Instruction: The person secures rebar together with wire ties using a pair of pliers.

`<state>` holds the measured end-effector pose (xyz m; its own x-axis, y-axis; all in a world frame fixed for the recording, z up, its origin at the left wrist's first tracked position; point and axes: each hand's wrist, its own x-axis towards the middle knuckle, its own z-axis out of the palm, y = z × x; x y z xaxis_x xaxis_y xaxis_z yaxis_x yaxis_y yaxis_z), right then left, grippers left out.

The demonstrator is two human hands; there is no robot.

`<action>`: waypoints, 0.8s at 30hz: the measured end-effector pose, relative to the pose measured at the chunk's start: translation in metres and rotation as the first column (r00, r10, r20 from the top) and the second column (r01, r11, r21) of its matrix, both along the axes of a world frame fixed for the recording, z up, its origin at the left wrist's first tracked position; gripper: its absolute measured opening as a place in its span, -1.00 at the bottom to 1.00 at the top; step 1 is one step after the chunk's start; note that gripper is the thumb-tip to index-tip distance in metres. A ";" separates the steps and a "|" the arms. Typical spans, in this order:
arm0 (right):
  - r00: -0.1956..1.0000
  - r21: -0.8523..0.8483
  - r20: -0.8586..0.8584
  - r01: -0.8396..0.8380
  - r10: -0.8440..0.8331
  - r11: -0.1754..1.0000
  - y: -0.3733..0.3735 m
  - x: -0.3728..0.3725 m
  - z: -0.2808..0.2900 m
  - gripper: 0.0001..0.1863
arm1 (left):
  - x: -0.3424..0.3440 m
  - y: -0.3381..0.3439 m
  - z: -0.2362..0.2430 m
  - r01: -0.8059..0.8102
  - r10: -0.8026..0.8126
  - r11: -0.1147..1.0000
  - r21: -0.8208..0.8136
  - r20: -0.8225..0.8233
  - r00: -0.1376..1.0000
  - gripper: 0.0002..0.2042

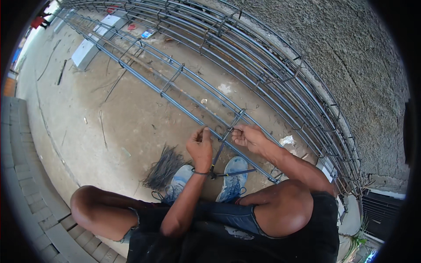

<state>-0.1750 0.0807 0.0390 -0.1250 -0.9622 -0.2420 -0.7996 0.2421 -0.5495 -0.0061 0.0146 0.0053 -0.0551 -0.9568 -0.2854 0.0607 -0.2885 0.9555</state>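
Observation:
A long cage of steel reinforcing bars (142, 78) runs from far left to just before my feet, with square stirrups across it. My right hand (249, 136) is closed, thumb and fingertips pinched on a thin tie wire at a crossing of bar and stirrup (229, 129). To its left, my left hand (200, 149) is closed in a pinch beside the near bar; what its fingertips hold is too small to make out. Dark-handled pincers (213, 174) are spread apart between my shoes, below the bars. A bundle of loose tie wires (166, 168) lies by my left shoe.
Several finished-looking bar cages (245, 48) are stacked beyond, along a rough grey wall (351, 57). A pale block (90, 48) supports the bars at far left. Grey paving blocks (33, 184) are stacked at left. Wire scraps and litter dot the concrete floor (123, 114).

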 end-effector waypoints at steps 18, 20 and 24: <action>0.396 0.214 -0.647 -0.726 0.652 0.653 0.080 0.072 -0.052 -0.37 | -0.031 -0.030 -0.011 0.736 -0.538 0.320 -0.596 0.525 0.659 -0.81; 0.421 0.072 -0.727 -0.738 0.542 0.671 0.077 0.070 -0.049 -0.47 | -0.041 -0.046 -0.008 0.855 -0.589 0.095 -0.510 0.663 0.461 -0.84; 0.114 0.191 -0.874 -0.813 0.472 0.551 0.059 0.062 -0.048 -0.50 | -0.064 -0.054 0.001 0.917 -0.739 0.251 -0.311 0.551 0.389 -0.87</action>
<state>-0.1134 0.1395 -0.0086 0.6294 -0.7553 -0.1825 -0.6019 -0.6224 0.5004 -0.0700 -0.0394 0.0066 -0.9247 -0.3779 0.0465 -0.1531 0.4808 0.8634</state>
